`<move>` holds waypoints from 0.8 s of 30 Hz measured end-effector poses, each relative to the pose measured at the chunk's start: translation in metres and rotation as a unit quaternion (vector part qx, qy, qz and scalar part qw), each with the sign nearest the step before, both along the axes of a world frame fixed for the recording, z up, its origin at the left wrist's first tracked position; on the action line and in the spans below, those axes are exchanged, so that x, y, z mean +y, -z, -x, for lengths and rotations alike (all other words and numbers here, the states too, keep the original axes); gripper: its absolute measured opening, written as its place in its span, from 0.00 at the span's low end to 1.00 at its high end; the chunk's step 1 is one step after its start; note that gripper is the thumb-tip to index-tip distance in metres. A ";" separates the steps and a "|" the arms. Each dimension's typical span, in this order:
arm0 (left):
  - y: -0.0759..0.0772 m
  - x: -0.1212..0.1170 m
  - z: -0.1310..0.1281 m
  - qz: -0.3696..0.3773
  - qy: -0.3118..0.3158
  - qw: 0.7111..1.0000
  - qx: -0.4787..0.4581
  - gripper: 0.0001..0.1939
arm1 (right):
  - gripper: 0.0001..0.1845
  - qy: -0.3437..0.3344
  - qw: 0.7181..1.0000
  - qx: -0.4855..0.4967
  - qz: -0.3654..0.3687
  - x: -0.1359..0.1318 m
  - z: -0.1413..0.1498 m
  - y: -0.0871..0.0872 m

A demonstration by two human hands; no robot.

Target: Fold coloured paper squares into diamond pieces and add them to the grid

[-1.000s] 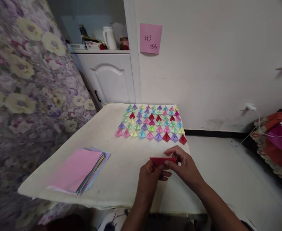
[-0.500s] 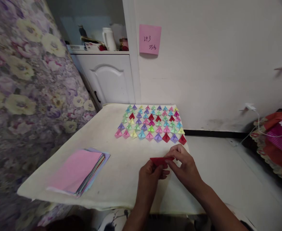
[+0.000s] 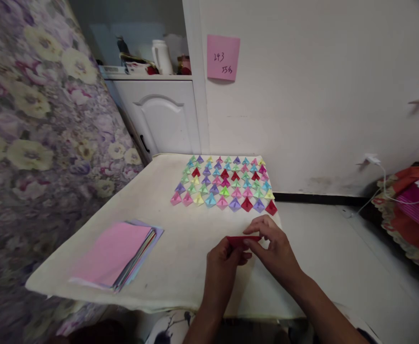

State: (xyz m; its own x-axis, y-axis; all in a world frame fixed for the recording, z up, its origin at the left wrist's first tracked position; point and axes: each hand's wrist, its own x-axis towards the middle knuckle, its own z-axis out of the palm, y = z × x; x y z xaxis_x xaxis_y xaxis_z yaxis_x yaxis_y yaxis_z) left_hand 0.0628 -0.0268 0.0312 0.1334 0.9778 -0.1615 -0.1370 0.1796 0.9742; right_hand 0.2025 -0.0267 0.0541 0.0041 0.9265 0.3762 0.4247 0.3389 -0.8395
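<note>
A small folded piece of red paper (image 3: 238,241) is held between my two hands above the near part of the table. My left hand (image 3: 225,260) grips its left end, fingers curled beneath. With thumb and forefinger, my right hand (image 3: 272,243) pinches the paper's right part. Beyond my hands, several rows of small folded paper pieces (image 3: 224,192) in pink, purple, green, blue, yellow and red lie on the table. To the left rests a stack of coloured paper sheets (image 3: 114,253), a pink one on top.
A cream cloth covers the table (image 3: 175,282). Behind it are a white cabinet (image 3: 166,117) and a wall carrying a pink note (image 3: 223,58). A floral curtain (image 3: 41,157) hangs at left. On the right, a charger (image 3: 372,159) with a white cable is plugged into the wall.
The red paper has shifted slightly to the right and turned a little in my hands. My right forefinger has lifted a little from its upper edge. The other things stay put.
</note>
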 end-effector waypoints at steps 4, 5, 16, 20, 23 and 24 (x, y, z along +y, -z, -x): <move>0.000 -0.002 -0.001 0.000 0.034 0.999 0.013 0.07 | 0.05 -0.060 0.995 0.047 0.067 0.001 -0.003 -0.004; -0.001 -0.003 -0.001 -0.001 0.042 0.999 0.017 0.07 | 0.06 -0.079 0.992 0.054 0.086 0.001 -0.004 -0.005; -0.005 -0.004 -0.004 0.009 0.067 0.998 0.000 0.10 | 0.06 -0.068 0.982 0.087 0.155 0.003 -0.003 -0.003; -0.006 -0.004 -0.005 0.014 0.063 0.998 0.009 0.08 | 0.05 -0.076 0.974 0.111 0.185 0.002 -0.001 -0.002; -0.006 -0.004 -0.004 0.021 0.073 0.997 0.018 0.05 | 0.05 -0.086 0.968 0.123 0.203 0.000 0.000 -0.002; -0.006 -0.004 -0.003 0.024 0.073 0.997 0.020 0.05 | 0.04 -0.091 0.966 0.126 0.207 0.000 0.000 -0.002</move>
